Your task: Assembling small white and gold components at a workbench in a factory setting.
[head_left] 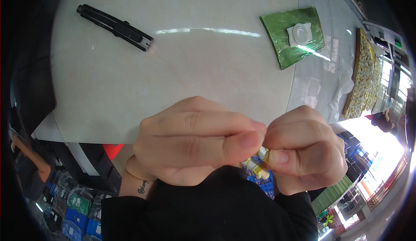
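In front of my chest both hands meet, closed in pinches. Thumb and index finger of my left hand (190, 141) press together on small gold-and-white pieces (255, 168), whose ends stick out below the fingertips. My right hand (305, 150) is curled, its thumb pressed against the upper gold-and-white end next to the left fingertips. Fingers cover much of the pieces, so I cannot make out their exact kind or whether they are joined.
A black utility knife (115, 27) lies on the pale table (195, 67) at far left. At far right a green pad (284, 52) bears a small whitish round piece (302, 34). Further right is a tray (356, 74) of many small yellowish pieces. Another person's arm (32, 161) shows at left.
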The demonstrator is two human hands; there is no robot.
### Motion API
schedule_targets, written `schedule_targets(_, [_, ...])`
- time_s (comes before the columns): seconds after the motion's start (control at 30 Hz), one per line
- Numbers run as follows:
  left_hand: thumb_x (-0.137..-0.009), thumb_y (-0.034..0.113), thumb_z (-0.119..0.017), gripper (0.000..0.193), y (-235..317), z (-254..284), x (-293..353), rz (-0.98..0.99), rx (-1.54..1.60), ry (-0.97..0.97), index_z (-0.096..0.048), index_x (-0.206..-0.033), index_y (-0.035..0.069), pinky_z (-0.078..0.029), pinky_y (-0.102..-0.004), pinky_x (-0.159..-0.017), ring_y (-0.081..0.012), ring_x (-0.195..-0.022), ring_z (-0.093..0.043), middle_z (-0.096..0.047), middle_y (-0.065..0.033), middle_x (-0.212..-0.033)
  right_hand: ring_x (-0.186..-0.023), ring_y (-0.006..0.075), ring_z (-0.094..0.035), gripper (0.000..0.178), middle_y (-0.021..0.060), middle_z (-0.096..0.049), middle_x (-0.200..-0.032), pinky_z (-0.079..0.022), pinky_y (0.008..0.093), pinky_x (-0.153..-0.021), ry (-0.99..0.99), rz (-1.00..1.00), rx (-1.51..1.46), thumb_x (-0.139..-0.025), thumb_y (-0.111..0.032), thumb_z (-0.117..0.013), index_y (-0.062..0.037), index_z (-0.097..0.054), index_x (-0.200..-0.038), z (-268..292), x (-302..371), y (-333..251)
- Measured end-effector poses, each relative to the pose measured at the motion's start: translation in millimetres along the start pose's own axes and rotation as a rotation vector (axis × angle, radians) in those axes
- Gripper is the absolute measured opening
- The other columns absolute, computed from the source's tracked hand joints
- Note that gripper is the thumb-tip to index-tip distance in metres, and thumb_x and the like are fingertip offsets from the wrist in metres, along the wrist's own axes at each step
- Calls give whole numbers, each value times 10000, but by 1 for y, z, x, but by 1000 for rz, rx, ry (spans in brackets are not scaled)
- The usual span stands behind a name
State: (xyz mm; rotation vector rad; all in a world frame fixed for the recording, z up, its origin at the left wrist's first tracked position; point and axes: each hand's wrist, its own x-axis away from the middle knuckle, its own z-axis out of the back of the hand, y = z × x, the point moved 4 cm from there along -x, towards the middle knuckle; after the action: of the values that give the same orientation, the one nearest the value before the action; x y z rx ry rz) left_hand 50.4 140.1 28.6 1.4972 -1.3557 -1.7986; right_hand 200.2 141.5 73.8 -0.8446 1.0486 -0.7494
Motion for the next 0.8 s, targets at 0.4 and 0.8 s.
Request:
schedule_targets(0.4, [-633,-30,-551,312,2,-5,-3,-67,-62,-36,-574,-940,22,-432,-246,-509,-203,-606,-510,-609,-177,-893,-546,197,-511,222,117,-562,-683,-405,249,-463,-39,-28,-41,-574,137,-552,-9,-501,-733,4,2,3])
schedule_targets(0.8, [-686,8,-533,252,1,-6,-4,-48,-84,-16,-572,-933,32,-432,-246,-503,-194,-595,-509,-618,-164,-872,-530,196,-508,230,121,-558,-691,-409,256,-456,-15,-1,25,-569,134,-569,-8,-481,-728,2,3,1])
